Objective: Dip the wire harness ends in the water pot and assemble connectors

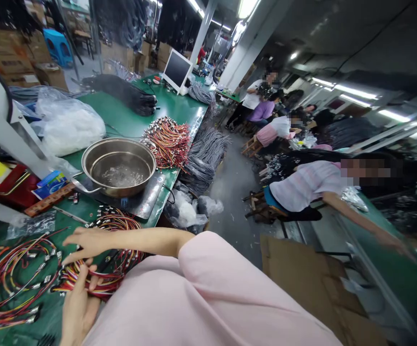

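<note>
My left hand (pixel 75 307) is at the bottom left, its fingers curled around a bundle of red, yellow and black wires (pixel 105 283) that lies on the green table (pixel 121 120). My right hand (pixel 85 242) reaches in from my pink sleeve (pixel 208 293). Its fingers are stretched out flat over the top of the same bundle. A coil of the same wires with metal terminals (pixel 116 222) lies just beyond my right forearm. More loose wires (pixel 9 278) spread out to the left of both hands.
A steel pan holding water (pixel 118 166) sits on a flat hotplate (pixel 148 194) behind my hands. Further back lie a wire pile (pixel 168 142), grey cables (pixel 204 154), a plastic bag (pixel 67 125) and a monitor (pixel 176 69). Seated co-workers (pixel 312 187) line the aisle; cardboard (pixel 312 274) lies on the floor.
</note>
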`<state>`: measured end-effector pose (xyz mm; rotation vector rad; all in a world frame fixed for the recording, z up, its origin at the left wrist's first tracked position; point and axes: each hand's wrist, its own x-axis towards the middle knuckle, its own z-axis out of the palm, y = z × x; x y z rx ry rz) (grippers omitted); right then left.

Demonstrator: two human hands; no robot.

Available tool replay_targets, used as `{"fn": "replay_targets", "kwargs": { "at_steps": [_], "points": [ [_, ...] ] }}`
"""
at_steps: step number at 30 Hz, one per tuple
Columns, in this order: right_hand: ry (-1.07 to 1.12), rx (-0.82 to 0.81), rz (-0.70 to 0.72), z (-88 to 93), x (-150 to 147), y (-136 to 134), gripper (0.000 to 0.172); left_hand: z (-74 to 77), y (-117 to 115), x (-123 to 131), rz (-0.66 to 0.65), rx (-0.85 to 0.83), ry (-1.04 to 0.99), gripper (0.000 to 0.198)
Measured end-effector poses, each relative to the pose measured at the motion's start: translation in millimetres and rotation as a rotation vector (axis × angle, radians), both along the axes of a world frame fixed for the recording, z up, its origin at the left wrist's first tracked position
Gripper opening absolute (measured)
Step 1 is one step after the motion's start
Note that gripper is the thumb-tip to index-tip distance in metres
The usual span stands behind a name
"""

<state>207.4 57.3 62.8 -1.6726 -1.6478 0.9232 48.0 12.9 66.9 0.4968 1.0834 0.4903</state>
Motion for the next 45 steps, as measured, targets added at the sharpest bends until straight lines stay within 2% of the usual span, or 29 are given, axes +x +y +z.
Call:
{"fn": "replay_targets", "kwargs": {
  "at_steps": [3,4,6,8,10,13,15,17,19,21,23,25,28,31,33,35,37,38,40,42,45],
  "points": [
    [0.112,0.129,-0.128,9.2,-1,-17,0.023,7.8,3,0,0.145,-0.020,0.018,0.012],
    [0.176,0.121,-0.136,12.4,-3,-26,0.019,13.3,2,1,0.161,-0.028,0.017,0.010],
    [0.313,0.078,-0.165,14.3,-6,-41,0.022,24.6,4,4,0.201,-0.070,-0.030,0.007],
    [0.494,0.041,-0.142,7.4,-9,-50,0.025,31.8,9,9,0.240,-0.071,-0.125,0.012],
    [0.664,-0.004,-0.061,-3.9,-14,-56,0.030,35.0,17,14,0.286,-0.083,-0.204,0.013],
    [0.732,-0.020,0.014,-12.5,-29,-65,0.050,39.9,25,17,0.325,-0.072,-0.283,0.013],
    [0.700,-0.029,0.025,-8.8,-38,-70,0.060,45.5,29,17,0.351,-0.047,-0.330,0.014],
    [0.650,-0.089,0.024,0.6,-41,-71,0.062,52.4,35,17,0.387,-0.043,-0.360,0.015],
    [0.622,-0.210,0.048,12.6,-39,-70,0.054,59.6,42,16,0.406,-0.065,-0.394,0.015],
    [0.604,-0.328,0.097,24.5,-35,-68,0.037,65.9,48,17,0.414,-0.096,-0.430,0.016],
    [0.539,-0.388,0.148,35.2,-30,-66,0.018,70.7,51,18,0.426,-0.124,-0.452,0.019],
    [0.439,-0.396,0.178,46.2,-26,-65,0.011,73.9,51,20,0.442,-0.142,-0.462,0.022],
    [0.275,-0.320,0.217,69.2,-20,-65,0.012,78.3,45,23,0.451,-0.133,-0.469,0.024],
    [0.090,-0.169,0.276,107.8,-4,-64,0.011,85.2,32,26,0.356,-0.050,-0.522,0.023],
    [-0.015,-0.154,0.293,142.5,14,-63,0.009,90.3,23,26,0.174,0.023,-0.594,0.029],
    [-0.110,-0.257,0.289,180.0,40,-62,0.008,93.0,13,25,-0.069,0.075,-0.663,0.038],
    [-0.246,-0.318,0.234,215.3,70,-60,0.014,91.3,7,23,-0.271,0.087,-0.689,0.043],
    [-0.318,-0.342,0.203,230.9,86,-59,0.014,88.4,5,22,-0.330,0.080,-0.681,0.043],
    [-0.461,-0.369,0.118,256.9,117,-56,0.020,79.0,3,18,-0.363,0.048,-0.638,0.040],
    [-0.599,-0.397,0.040,275.2,145,-51,0.034,65.9,1,12,-0.311,0.018,-0.589,0.038],
    [-0.759,-0.433,-0.005,286.1,181,-38,0.052,43.5,-1,-4,-0.215,-0.009,-0.515,0.034]
  ]
}}
